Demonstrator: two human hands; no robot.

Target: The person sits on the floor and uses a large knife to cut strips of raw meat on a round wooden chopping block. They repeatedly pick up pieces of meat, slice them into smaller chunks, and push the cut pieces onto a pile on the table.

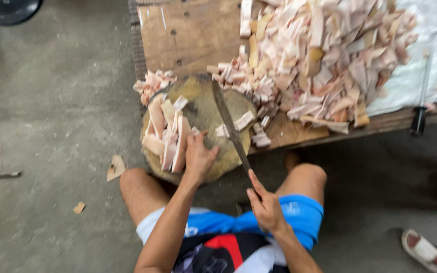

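1. The left hand (197, 155) lies fingers-down on the round chopping block (213, 169), pressing against a row of long pale meat strips (167, 132) that lie just to its left — the fingers curl onto the nearest strip, holding it in place rather than lifting it.
2. The right hand (265, 205) is closed around the handle of a long knife (230, 126), with the forefinger stretched up along the handle toward the blade.
3. The blade runs up and away from the right hand, across the block, to the right of the left hand; its tip reaches the block's far edge.
4. A few small cut pieces (244, 120) lie on the block just beside the blade, on the side away from the left hand.
5. Beyond both hands a low wooden worktop (188, 35) carries a big heap of cut meat (324, 60) — pale pink and cream bits, some spilling toward the block.
6. A smaller pile (153, 83) sits at the block's far left edge, past the strips.
7. Far right of the right hand, a dark-handled rod (421, 108) lies at the worktop's edge; blur hides what it is.
8. The person sits low behind the block, bare knees on each side, on a concrete floor (51, 101) with a few scraps to the left.
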